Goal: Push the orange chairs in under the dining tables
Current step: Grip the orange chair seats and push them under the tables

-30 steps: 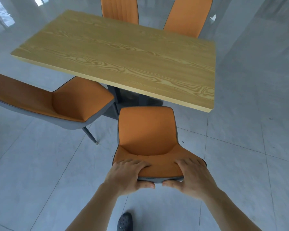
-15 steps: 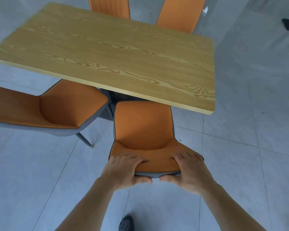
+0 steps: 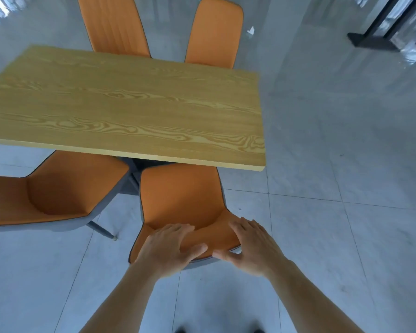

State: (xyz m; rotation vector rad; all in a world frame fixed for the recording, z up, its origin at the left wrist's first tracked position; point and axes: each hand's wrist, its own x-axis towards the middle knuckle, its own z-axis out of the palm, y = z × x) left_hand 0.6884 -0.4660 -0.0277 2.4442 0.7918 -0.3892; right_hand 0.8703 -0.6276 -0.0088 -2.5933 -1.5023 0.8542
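An orange chair [image 3: 180,195] with a grey shell stands right in front of me, the front of its seat under the near edge of the wooden dining table [image 3: 130,111]. My left hand [image 3: 168,251] lies on the top of its backrest with the fingers stretched flat over the orange front. My right hand [image 3: 252,246] rests on the right part of the same backrest top, fingers straight and spread, thumb at the grey rear edge. A second orange chair [image 3: 58,188] stands to the left, angled, only its seat's front corner under the table.
Two more orange chairs [image 3: 113,25] [image 3: 214,32] stand tucked in at the table's far side. A black metal frame [image 3: 375,39] stands on the tiled floor at the far right. Open grey floor lies to the right of the table.
The chair has slid forward, its seat now under the table edge. Both hands have gone from curled around the backrest top to fingers lying straight on it.
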